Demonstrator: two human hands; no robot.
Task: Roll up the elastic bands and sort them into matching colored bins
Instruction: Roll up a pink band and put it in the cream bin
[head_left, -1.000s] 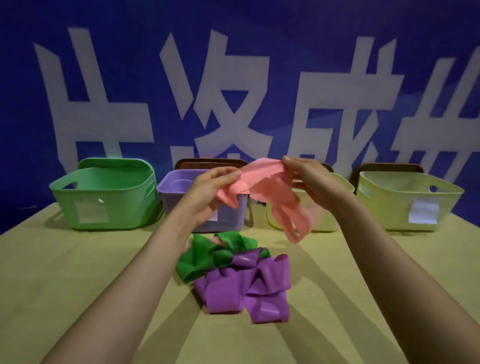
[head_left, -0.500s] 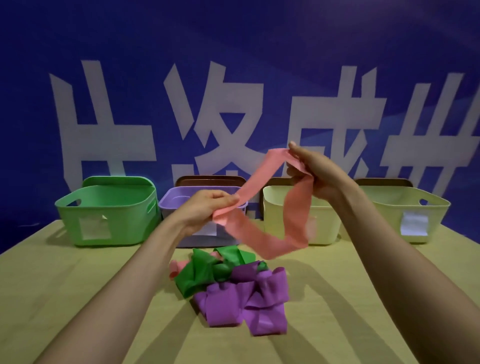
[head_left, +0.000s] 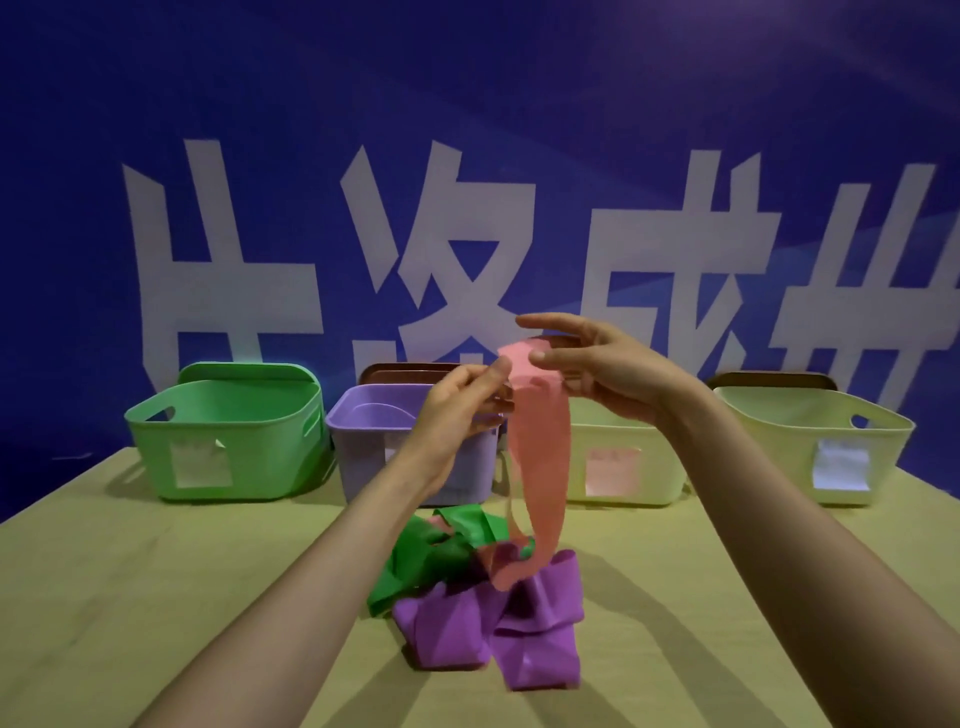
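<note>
The task looks barely begun: the left hand (head_left: 457, 415) and right hand (head_left: 613, 374) both pinch the top of the pink band (head_left: 540, 467), which hangs unrolled, while the green band (head_left: 431, 551) and purple band (head_left: 467, 629) lie crumpled on the bench (head_left: 156, 571), and no roll shows in the green bin (head_left: 228, 431) or the purple bin (head_left: 374, 421).

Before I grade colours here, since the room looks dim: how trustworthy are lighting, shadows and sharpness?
Head view: dim, blue-tinted light, long arm shadows fanning across the table; same head view, the wide lens tilts the green bin outward; pink band slightly soft, bin labels unreadable.
</note>
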